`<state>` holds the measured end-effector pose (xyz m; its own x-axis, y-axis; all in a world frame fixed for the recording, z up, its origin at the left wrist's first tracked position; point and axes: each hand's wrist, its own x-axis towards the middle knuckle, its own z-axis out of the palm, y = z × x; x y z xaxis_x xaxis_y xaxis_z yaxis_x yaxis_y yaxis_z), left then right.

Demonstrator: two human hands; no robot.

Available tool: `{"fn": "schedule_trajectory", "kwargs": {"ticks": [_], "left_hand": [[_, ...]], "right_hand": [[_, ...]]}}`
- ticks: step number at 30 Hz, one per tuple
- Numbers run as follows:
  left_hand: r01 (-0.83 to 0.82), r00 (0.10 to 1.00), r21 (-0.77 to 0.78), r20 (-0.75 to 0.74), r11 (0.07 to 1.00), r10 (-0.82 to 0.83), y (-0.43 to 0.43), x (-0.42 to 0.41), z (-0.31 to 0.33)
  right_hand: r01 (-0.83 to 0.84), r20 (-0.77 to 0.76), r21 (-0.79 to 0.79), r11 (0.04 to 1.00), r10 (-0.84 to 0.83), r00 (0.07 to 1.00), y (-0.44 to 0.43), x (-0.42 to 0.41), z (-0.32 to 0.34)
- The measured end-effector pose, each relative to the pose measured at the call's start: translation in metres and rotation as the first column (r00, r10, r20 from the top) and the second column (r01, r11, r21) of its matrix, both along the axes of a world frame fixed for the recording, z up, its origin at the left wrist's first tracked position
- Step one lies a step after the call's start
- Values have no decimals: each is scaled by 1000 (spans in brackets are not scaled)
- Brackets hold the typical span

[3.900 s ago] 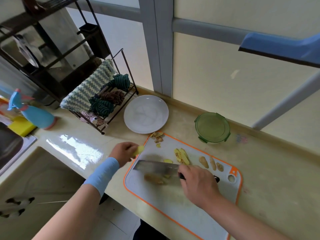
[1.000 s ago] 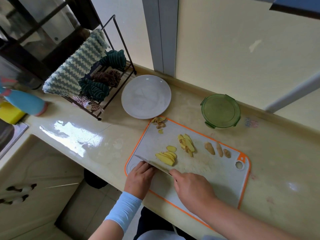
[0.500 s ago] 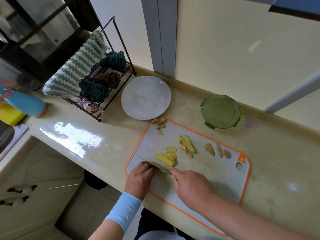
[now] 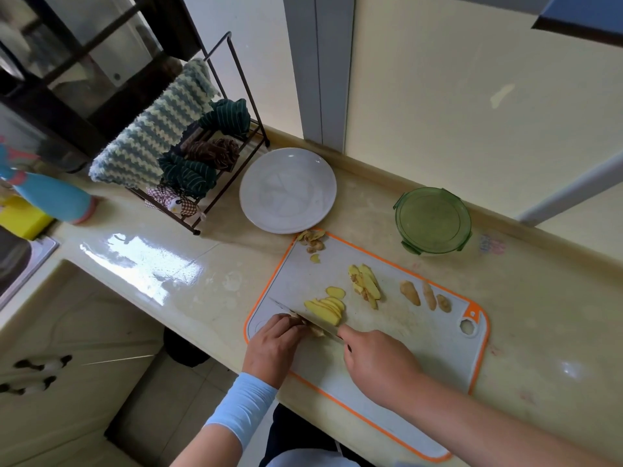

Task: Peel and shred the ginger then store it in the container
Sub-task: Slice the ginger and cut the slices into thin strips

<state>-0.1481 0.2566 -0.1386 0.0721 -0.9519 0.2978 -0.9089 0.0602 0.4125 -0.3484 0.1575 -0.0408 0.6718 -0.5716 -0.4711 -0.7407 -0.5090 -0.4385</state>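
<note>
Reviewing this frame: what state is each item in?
Left hand: holds the ginger piece down.
Right hand: grips the knife.
Knife: blade on the ginger piece.
Ginger slices: fanned on the cutting board.
Green container: lid on.
White plate: empty.

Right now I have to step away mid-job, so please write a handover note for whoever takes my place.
Left hand holds the ginger piece down on the cutting board.
Right hand grips the knife, blade on that piece.
Fanned slices and another slice pile lie mid-board. Three uncut chunks lie to the right, peelings at the far corner.
Green container sits behind the board, lid on.
Done: part sliced. Left: finish slicing, shred, store.
</note>
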Motion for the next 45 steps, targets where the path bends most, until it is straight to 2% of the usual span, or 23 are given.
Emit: {"fn": "schedule_trajectory", "kwargs": {"ticks": [10, 17, 23, 28, 35, 40, 45], "left_hand": [[5, 1000, 1, -22, 1000, -5, 0, 1, 1], [-5, 999, -9, -34, 1000, 5, -1, 0, 1], [-6, 999, -14, -43, 1000, 5, -1, 2, 4], [-9, 998, -14, -62, 1000, 8, -2, 0, 4], [-7, 998, 0, -57, 1000, 7, 0, 2, 2], [-16, 998, 5, -65, 1000, 17, -1, 3, 0], [3, 997, 2, -83, 1000, -3, 0, 4, 2]], "right_hand": [[19, 8, 61, 998, -19, 1000, -4, 5, -3], [-18, 4, 36, 999, 17, 1000, -6, 17, -5], [18, -26, 49, 999, -17, 1000, -2, -3, -7], [-16, 8, 33, 999, 16, 1000, -3, 19, -10], [26, -36, 64, 998, -24, 999, 0, -3, -9], [1, -10, 75, 997, 0, 1000, -4, 21, -12], [23, -23, 86, 996, -22, 1000, -1, 3, -12]]}}
